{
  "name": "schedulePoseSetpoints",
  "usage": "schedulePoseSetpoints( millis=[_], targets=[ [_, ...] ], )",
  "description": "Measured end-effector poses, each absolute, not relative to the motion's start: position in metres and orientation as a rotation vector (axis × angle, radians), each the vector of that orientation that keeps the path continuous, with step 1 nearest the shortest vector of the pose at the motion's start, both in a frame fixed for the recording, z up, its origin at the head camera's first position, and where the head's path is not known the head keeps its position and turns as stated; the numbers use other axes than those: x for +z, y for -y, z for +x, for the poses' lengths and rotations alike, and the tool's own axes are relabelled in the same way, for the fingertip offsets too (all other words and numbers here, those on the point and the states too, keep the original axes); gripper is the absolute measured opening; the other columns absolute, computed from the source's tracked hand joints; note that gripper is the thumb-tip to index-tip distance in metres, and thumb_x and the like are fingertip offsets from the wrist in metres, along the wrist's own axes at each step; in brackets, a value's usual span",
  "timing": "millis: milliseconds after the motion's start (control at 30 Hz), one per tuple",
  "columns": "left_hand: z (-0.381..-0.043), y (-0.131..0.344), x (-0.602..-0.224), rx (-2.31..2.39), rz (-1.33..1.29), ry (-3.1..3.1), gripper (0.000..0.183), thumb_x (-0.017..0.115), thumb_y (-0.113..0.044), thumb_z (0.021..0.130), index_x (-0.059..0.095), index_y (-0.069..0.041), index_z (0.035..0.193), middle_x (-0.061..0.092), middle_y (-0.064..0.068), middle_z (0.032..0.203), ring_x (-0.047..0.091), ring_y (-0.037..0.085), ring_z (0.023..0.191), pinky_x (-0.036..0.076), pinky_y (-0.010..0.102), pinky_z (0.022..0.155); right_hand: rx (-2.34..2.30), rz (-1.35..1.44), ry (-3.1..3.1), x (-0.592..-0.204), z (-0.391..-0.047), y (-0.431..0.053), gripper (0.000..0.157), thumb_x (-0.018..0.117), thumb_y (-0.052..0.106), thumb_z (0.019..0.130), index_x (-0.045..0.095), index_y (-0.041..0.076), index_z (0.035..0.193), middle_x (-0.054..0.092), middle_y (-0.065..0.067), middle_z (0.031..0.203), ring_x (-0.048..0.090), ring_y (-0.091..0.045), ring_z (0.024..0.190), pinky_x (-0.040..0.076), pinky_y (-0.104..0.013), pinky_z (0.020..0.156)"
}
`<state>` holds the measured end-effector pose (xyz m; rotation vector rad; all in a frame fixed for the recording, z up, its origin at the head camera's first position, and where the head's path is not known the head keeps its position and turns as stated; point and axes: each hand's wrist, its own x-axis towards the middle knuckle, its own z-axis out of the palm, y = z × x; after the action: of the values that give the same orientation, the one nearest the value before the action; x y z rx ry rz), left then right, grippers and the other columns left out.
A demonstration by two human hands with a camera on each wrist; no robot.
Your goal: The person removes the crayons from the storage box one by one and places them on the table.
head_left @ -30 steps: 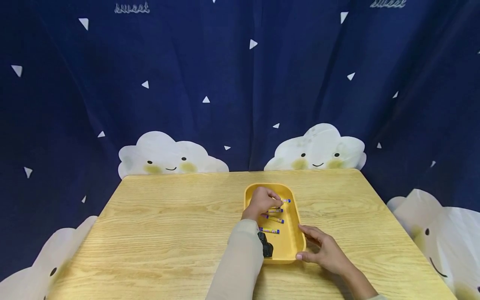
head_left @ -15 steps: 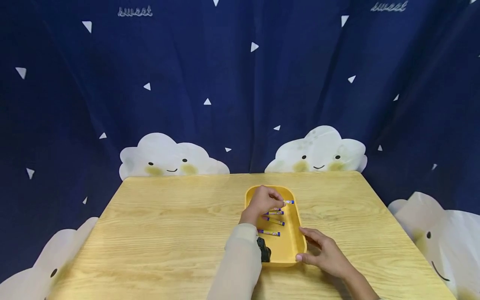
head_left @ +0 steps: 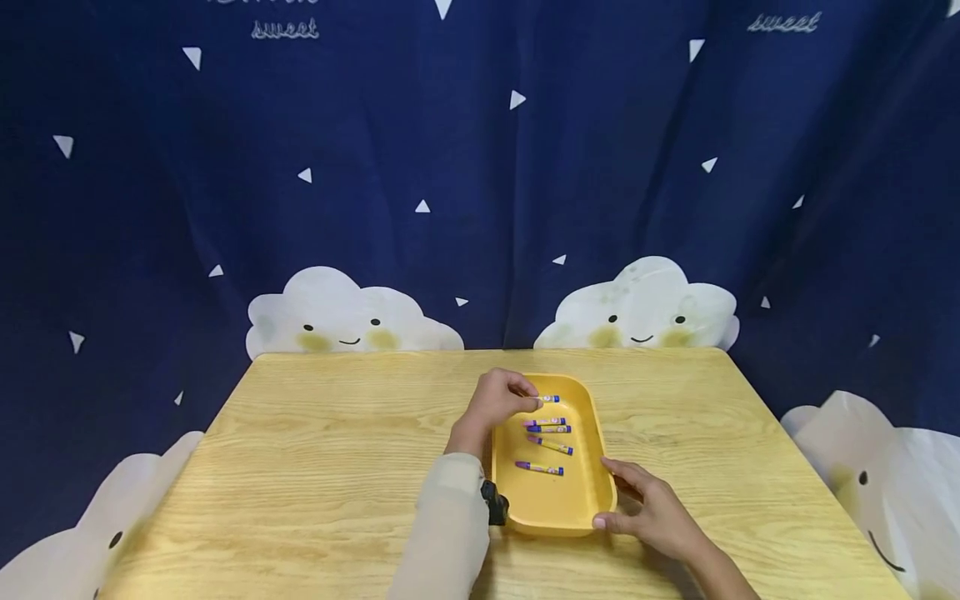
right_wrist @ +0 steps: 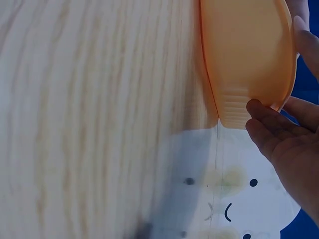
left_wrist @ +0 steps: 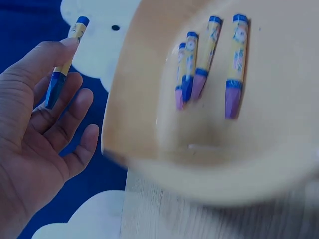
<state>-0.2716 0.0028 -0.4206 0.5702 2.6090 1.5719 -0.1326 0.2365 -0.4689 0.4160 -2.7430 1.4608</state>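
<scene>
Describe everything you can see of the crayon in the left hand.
The crayon looks like wax in a printed yellow wrapper, with a blue back end, a blue band and a blue tip. The left hand pinches it, the thumb covering part of the wrapper. The head view shows it against the far end of the yellow tray, back end pointing right, tip hidden.

Five crayons [head_left: 540, 468], one yellow tray [head_left: 551, 510], two hands [head_left: 498, 398], one table [head_left: 337, 450]

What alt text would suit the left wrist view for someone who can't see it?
A person's left hand pinches a blue-tipped crayon. At right, a yellow tray holds four more crayons, one blue-tipped, the others pink or purple. A blue cloud-print backdrop and wood-grain tabletop also show.
</scene>
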Motion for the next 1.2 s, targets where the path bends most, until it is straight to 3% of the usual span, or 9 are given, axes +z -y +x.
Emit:
schedulePoseSetpoints(
  millis=[1200],
  targets=[
    [-0.293, 0.093, -0.472, 1.666, 0.323, -2.655, 0.011, 0.074, -0.005, 0.062, 0.067, -0.008, 0.070, 0.059, 0.000, 0.064, 0.051, 0.013, 0.059, 0.042, 0.025, 0.053, 1.496, 0.455, 2.721, -0.472, -0.132, -0.238, 0.079, 0.077, 0.030, 0.059, 0.043, 0.001, 0.124, 0.043, -0.013, 0.123, 0.044, -0.028, 0.108, 0.038, -0.036, 0.083]
  ],
)
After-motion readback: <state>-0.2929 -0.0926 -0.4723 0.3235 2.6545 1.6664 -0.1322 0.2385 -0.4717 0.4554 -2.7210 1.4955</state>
